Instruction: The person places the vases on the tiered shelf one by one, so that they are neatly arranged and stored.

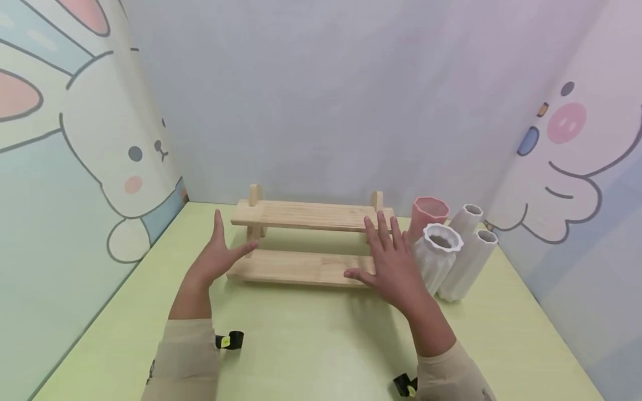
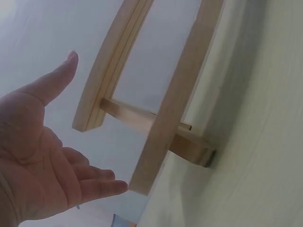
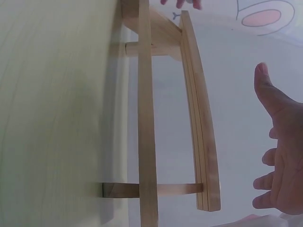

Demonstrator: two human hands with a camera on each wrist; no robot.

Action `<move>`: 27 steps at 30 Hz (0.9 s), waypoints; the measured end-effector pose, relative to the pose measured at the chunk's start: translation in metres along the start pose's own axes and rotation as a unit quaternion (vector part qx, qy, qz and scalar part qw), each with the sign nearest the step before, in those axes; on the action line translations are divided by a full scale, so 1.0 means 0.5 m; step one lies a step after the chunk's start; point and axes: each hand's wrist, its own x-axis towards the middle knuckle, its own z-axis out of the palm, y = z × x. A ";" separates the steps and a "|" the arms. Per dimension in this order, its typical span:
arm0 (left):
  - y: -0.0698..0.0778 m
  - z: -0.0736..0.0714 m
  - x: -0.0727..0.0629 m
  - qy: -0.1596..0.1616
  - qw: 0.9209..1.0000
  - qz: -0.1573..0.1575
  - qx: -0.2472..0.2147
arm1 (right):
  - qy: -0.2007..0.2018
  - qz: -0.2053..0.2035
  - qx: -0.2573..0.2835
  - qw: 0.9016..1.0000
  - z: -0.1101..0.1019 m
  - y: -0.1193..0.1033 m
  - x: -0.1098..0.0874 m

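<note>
A two-tier wooden shelf (image 1: 311, 269) stands on the table, its upper board (image 1: 316, 215) held up by side supports. By its left end is my left hand (image 1: 218, 259), fingers straight and thumb spread towards the boards. In the left wrist view, that palm (image 2: 42, 165) faces the shelf end with nothing in it. My right hand (image 1: 396, 270) hovers at the shelf's right end, fingers extended and spread. The right wrist view shows this hand (image 3: 286, 161) holding nothing, apart from the shelf (image 3: 147, 118). Whether the left fingertips touch the wood I cannot tell.
Right of the shelf, close to my right hand, stand a pink vase (image 1: 418, 220), a white vase with a scalloped rim (image 1: 433, 264) and two slim white vases (image 1: 463, 278). A grey backdrop (image 1: 321, 100) rises behind; cartoon-printed walls flank the table (image 1: 301, 345).
</note>
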 end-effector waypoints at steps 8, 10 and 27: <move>-0.045 0.000 0.010 -0.059 0.995 -0.068 -0.053 | 0.001 0.000 0.013 1.000 -0.003 -0.001 0.000; -0.052 0.001 0.013 -0.068 0.993 -0.076 -0.061 | 0.002 -0.001 0.014 1.000 -0.004 -0.001 0.001; -0.084 -0.003 0.028 -0.082 0.990 -0.099 -0.053 | 0.052 -0.033 0.078 0.995 -0.034 -0.001 -0.005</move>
